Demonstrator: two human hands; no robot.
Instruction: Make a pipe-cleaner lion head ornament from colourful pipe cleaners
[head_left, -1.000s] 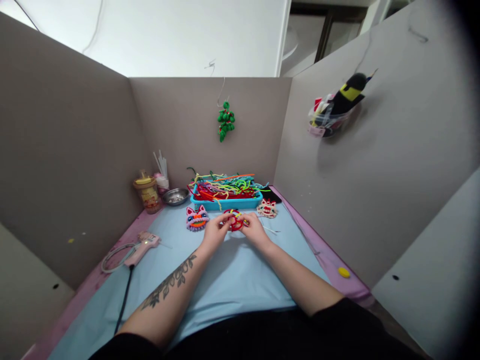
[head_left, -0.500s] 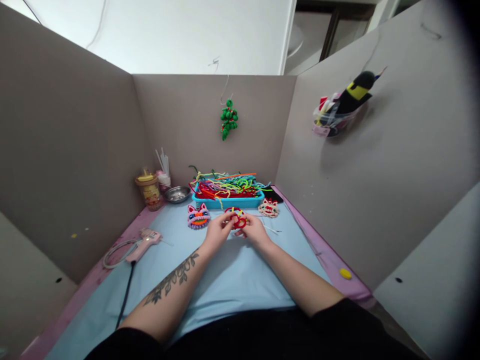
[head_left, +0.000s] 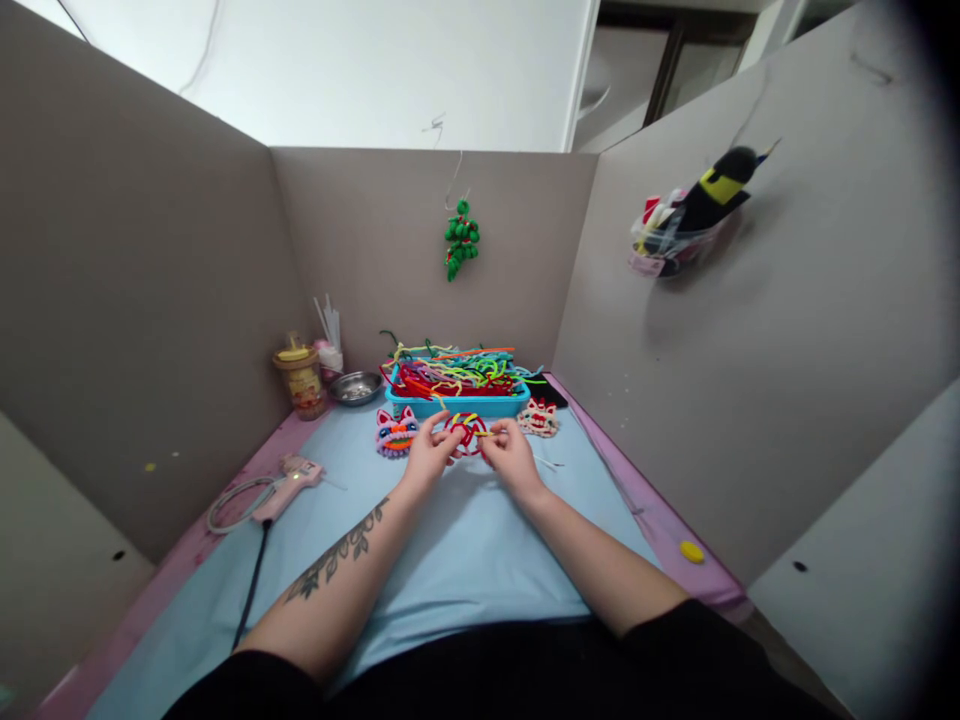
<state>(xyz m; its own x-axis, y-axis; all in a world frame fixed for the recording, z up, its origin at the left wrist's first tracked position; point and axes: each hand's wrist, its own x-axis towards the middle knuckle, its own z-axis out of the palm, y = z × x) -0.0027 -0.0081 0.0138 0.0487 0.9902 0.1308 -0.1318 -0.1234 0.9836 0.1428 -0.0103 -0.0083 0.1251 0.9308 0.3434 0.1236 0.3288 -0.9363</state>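
Observation:
A red and yellow piece of bent fuzzy stems [head_left: 466, 432] is held up between my two hands, above the blue cloth. My left hand [head_left: 433, 449] grips its left side with the fingers closed. On the right side, my right hand [head_left: 511, 458] pinches it near a yellow part. A purple and orange lion-like face [head_left: 396, 434] lies just left of my left hand, partly behind it. Beyond my right hand lies a cream and red face [head_left: 538, 418]. Directly behind the held piece stands a blue basket [head_left: 480, 407] full of coloured fuzzy stems.
A pink glue gun [head_left: 289, 488] with its cable lies at the left, near a metal bowl [head_left: 355, 388] and a lidded cup [head_left: 301, 382]. A yellow round object [head_left: 691, 552] sits at the right edge. A green ornament [head_left: 461, 240] hangs behind.
The held piece has been turned and shows a wider, rounder outline. My left hand has shifted slightly left and up, and my right hand is now at the piece's right edge.

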